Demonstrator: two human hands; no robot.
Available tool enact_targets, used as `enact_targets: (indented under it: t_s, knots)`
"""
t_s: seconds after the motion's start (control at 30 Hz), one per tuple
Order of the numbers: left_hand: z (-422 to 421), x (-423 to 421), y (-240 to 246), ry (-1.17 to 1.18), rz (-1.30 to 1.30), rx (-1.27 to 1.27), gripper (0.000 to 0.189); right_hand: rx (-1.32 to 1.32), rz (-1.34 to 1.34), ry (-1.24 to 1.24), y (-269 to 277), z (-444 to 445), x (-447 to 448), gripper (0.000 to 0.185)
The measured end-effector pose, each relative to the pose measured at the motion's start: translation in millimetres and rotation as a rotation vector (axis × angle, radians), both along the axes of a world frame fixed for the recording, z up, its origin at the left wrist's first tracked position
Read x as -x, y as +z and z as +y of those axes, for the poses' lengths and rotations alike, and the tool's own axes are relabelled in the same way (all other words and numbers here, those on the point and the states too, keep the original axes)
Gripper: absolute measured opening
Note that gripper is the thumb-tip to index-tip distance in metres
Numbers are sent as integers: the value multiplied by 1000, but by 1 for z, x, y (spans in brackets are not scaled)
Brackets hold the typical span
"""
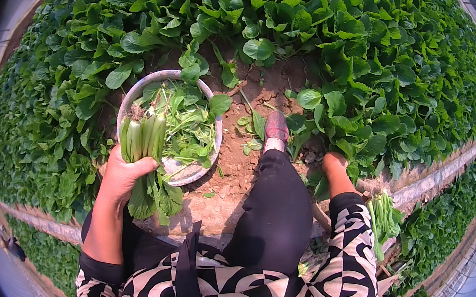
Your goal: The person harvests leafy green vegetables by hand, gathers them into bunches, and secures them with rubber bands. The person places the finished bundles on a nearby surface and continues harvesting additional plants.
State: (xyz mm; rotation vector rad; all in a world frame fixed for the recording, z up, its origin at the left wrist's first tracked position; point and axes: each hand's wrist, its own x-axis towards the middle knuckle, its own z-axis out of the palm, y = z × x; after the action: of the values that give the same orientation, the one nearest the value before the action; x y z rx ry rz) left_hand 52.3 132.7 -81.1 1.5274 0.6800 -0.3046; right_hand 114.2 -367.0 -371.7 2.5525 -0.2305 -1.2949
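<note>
My left hand [125, 175] is closed around a bunch of leafy green vegetables [144, 134], roots up and leaves hanging down. The bunch is held over the near left side of a round, worn basin [217, 139], which holds loose leaves and thin plants [190, 120]. My right hand [335, 164] reaches in at the base of the standing leafy plants [357, 141] on the right. Foliage covers its fingers, so I cannot see whether it grips a stem.
My shoe [276, 128] rests on bare soil [237, 157] between the basin and the plants. Another bunch of greens [383, 215] lies right of my right forearm, by a pale raised strip [438, 184]. Dense leafy crop [282, 2] spreads ahead and to both sides. Loose leaves [250, 136] lie on the soil.
</note>
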Motion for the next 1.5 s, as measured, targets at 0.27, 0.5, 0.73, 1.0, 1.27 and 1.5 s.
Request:
enact_targets:
  t_s: [0.27,0.5,0.73,1.0,1.27,1.5]
  knots:
    - [12,5,3,-24,-109,35,35,-581,-281,-158,136,15,-24,25]
    - [14,9,7,-94,-222,183,35,-1461,-439,-443,264,157,-53,22]
    - [22,16,28,-25,-404,454,42,-1891,-231,-533,329,319,-36,25]
    - [31,25,27,210,-589,408,45,-2100,-157,-638,336,380,-13,13]
    - [31,32,19,-3,-426,530,40,-2159,132,-787,311,388,-12,21]
    - [42,28,29,-61,-494,468,63,-2422,189,-914,325,385,-32,21]
